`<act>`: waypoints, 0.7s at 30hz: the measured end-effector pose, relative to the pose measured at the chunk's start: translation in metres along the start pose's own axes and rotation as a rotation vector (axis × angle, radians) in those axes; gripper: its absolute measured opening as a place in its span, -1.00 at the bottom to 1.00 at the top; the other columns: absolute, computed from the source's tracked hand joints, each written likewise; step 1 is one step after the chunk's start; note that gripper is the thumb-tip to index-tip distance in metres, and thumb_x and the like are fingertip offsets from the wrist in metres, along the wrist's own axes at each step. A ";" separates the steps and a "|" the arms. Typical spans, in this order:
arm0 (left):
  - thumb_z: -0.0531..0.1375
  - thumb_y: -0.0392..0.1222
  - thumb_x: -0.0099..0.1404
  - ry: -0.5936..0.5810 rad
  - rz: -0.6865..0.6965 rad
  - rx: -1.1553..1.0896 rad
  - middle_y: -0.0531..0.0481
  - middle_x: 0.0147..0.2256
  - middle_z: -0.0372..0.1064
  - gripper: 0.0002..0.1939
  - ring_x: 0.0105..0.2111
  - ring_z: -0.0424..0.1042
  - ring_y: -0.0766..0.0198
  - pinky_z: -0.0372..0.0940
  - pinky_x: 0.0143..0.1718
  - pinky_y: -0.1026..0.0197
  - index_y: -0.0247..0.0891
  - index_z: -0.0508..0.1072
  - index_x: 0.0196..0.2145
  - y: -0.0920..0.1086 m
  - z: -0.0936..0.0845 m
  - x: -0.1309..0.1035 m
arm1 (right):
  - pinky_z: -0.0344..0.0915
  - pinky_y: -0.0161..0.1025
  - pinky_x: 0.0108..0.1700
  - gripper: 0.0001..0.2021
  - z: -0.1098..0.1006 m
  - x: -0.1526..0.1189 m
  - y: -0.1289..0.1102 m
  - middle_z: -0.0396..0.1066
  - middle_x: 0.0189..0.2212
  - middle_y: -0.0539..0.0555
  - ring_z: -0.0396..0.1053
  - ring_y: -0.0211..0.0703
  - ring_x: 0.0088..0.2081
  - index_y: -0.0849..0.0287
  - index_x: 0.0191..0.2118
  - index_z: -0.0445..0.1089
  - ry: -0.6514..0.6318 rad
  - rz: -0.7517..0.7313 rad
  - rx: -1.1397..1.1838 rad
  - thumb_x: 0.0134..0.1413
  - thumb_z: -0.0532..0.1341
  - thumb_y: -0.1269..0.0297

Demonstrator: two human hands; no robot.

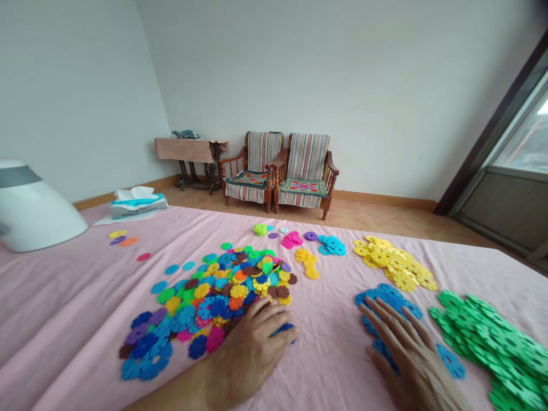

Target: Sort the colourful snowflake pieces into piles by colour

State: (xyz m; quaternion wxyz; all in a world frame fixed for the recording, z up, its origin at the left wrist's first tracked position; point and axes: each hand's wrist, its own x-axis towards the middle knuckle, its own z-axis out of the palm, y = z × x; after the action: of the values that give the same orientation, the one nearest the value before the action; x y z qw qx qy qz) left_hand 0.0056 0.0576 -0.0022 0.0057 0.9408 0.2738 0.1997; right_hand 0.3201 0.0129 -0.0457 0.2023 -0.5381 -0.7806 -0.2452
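My left hand (pixel 257 342) is at the right edge of a heap of mixed-colour notched plastic flower discs (pixel 220 308). Its fingers are bent down, and a dark blue flower disc (pixel 283 329) shows between thumb and fingers, partly hidden by them. To the right, my right hand (pixel 400 342) lies with fingers stretched and apart over a group of blue flower discs (pixel 387 294), covering part of it. One blue disc (pixel 451 361) sticks out beside that hand on its right.
Yellow discs (pixel 394 260) lie beyond my right hand, with a green pile (pixel 496 342) at right. Small pink (pixel 291 240), orange (pixel 306 264) and light blue groups (pixel 331 245) lie along the far edge. A tissue box (pixel 137 206) and a white appliance (pixel 36 211) stand at left.
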 end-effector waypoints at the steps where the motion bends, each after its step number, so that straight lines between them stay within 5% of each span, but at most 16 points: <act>1: 0.06 -0.30 0.35 -0.008 0.001 -0.008 -0.05 -0.02 0.43 -0.72 0.05 0.34 0.15 0.16 0.14 -0.04 -0.16 0.43 -0.02 0.001 -0.002 0.000 | 0.19 -0.01 0.11 -0.50 0.000 -0.001 0.000 0.29 0.15 0.05 0.30 0.03 0.10 0.02 0.19 0.21 0.003 -0.036 -0.004 0.15 0.07 0.05; 9: 0.07 -0.31 0.36 -0.058 -0.063 -0.066 0.00 -0.04 0.45 -0.75 0.02 0.35 0.21 0.12 0.19 0.01 -0.17 0.43 -0.06 0.003 -0.003 0.001 | 0.29 -0.06 -0.10 -0.56 0.015 -0.008 0.016 0.44 -0.01 0.04 0.42 0.04 -0.06 -0.02 0.08 0.33 0.122 -0.133 0.056 0.06 0.16 0.05; 21: 0.07 -0.35 0.33 0.002 -0.067 -0.102 -0.04 -0.05 0.43 -0.76 0.03 0.33 0.20 0.12 0.19 0.00 -0.21 0.43 -0.09 -0.001 0.003 -0.008 | 0.24 -0.07 -0.02 -0.53 0.009 -0.011 0.009 0.46 -0.05 0.10 0.39 0.05 -0.06 0.06 0.06 0.32 0.140 -0.084 0.088 0.02 0.19 0.04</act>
State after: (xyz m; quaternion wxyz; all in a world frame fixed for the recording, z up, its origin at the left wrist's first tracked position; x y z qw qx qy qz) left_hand 0.0003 0.0543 -0.0081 0.0602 0.9294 0.2947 0.2139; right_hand 0.3323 0.0129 -0.0576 0.2694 -0.4768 -0.7965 -0.2562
